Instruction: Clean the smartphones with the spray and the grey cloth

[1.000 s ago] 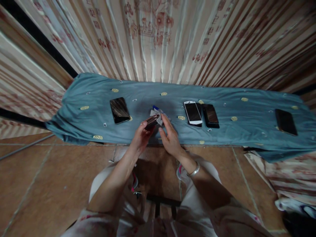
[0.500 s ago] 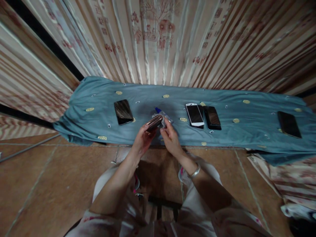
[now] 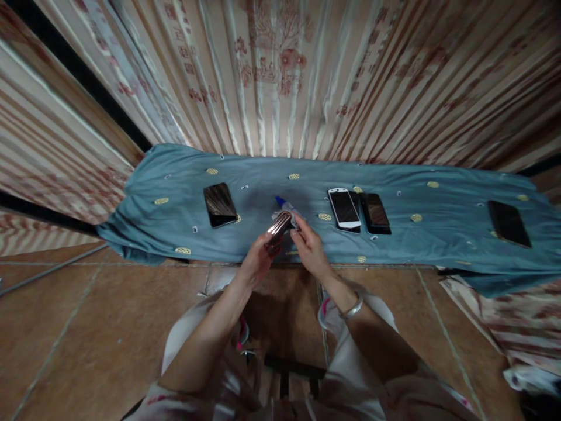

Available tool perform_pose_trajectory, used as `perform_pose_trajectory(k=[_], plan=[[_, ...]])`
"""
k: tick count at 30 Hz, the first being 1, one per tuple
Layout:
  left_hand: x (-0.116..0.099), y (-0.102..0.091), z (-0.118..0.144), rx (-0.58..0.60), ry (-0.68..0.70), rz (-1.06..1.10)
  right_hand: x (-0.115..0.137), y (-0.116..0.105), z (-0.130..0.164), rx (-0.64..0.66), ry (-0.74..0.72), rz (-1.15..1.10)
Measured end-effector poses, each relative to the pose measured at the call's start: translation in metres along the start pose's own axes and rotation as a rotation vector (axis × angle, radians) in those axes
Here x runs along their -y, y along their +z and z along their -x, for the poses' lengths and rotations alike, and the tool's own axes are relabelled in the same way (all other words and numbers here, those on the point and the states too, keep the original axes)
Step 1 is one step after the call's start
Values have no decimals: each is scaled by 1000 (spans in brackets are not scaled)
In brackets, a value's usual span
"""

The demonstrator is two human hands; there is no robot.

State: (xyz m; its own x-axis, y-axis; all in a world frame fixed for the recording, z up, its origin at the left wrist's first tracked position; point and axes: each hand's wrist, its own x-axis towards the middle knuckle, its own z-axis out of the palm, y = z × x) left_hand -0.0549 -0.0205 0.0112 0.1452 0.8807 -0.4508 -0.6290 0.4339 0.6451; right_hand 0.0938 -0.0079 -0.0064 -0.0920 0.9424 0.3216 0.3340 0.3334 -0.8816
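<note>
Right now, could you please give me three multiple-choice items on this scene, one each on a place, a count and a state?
1. Where does the white phone lie?
A. on the blue cloth
B. on the floor tiles
C. in the left hand

2. How many phones lie flat on the cloth?
A. two
B. four
C. six

3. How is the left hand?
A. empty
B. resting flat on the cloth
C. gripping a phone on edge

Key: 1 A, it rests on the cloth beside a black phone; 2 B, four lie flat; 3 C, its fingers clasp the tilted phone.

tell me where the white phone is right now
The white phone lies on the blue cloth, right of the hands, its right edge against a black phone.
</note>
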Motion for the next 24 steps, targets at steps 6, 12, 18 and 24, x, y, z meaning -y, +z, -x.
perform_pose_trajectory(k=[6,12,18,24], plan=[[2,2,2,-20,-88,48,5,0,1,25,2,44],[3,5,3,-27,-148,66,14,3,5,72,-13,179],[2,1,-1,7,-139,100,20,8,9,138,-77,274],[-4,-1,-4,22,-75,119,28,20,21,192,-188,267]])
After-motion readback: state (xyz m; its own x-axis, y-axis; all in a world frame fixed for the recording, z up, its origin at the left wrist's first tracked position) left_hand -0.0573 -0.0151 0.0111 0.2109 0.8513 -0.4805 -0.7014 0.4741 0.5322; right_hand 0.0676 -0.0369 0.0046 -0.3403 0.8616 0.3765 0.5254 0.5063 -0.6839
